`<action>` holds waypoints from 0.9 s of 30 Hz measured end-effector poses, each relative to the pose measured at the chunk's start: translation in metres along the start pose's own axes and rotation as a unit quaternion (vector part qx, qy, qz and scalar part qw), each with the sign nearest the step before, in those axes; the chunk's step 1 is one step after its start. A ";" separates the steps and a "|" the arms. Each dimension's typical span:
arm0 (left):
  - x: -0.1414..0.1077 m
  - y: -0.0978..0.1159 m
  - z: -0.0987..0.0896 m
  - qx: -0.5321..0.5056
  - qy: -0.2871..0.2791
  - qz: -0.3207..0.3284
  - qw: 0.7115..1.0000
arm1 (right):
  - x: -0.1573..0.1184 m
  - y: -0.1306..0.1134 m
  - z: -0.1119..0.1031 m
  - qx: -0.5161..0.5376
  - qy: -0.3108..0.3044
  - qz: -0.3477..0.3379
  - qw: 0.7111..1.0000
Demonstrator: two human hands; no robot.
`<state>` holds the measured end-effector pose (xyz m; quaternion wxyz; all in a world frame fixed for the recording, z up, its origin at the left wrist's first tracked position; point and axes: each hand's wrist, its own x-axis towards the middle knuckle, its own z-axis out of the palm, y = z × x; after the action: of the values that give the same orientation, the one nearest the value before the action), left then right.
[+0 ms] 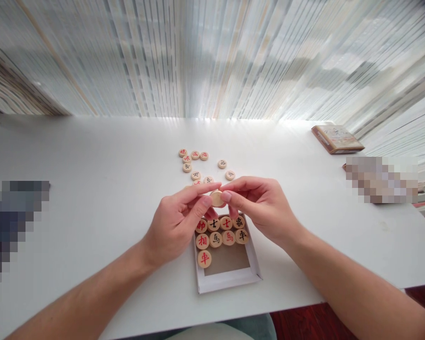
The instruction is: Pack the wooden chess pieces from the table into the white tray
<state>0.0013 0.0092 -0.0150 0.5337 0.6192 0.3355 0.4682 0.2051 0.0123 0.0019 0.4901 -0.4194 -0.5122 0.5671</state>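
Between my left hand [179, 219] and my right hand [260, 208] is a round wooden piece [217, 199], its visible face blank. Thumbs and fingers of both hands pinch it from either side, above the far edge of a shallow white box [230, 282]. Inside the box, pieces with red or black characters lie in rows, the nearest being a lone red-marked piece [204, 259] at the left. Just beyond my fingers several smaller-looking loose pieces, such as a black-marked one [230, 174], rest on the table. My hands partly hide the box's far row.
A flat printed box [338, 139] lies at the back right of the white table [127, 156]. Blurred-out objects are at the far left [14, 222] and right [380, 179]. A striped curtain [184, 56] hangs behind the table's back edge.
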 end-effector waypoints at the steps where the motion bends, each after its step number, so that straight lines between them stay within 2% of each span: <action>1: 0.000 0.000 0.000 0.004 -0.003 0.002 1.000 | 0.000 0.000 0.000 0.004 0.000 0.001 1.000; 6: 0.000 0.002 0.002 0.009 -0.012 0.009 1.000 | 0.001 0.002 -0.001 0.023 0.003 0.017 1.000; 12: 0.001 0.002 0.003 0.000 0.004 -0.005 1.000 | 0.001 0.004 -0.002 0.042 0.001 0.024 0.999; 20: 0.000 0.002 0.002 0.007 0.011 0.009 1.000 | 0.000 0.003 -0.003 0.051 -0.014 0.030 0.998; 27: 0.000 -0.001 0.000 0.053 -0.017 0.068 0.996 | 0.001 0.001 0.001 0.069 -0.008 0.057 0.996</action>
<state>0.0018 0.0097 -0.0160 0.4724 0.6760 0.3081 0.4743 0.2040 0.0132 0.0013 0.4807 -0.4084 -0.4510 0.6314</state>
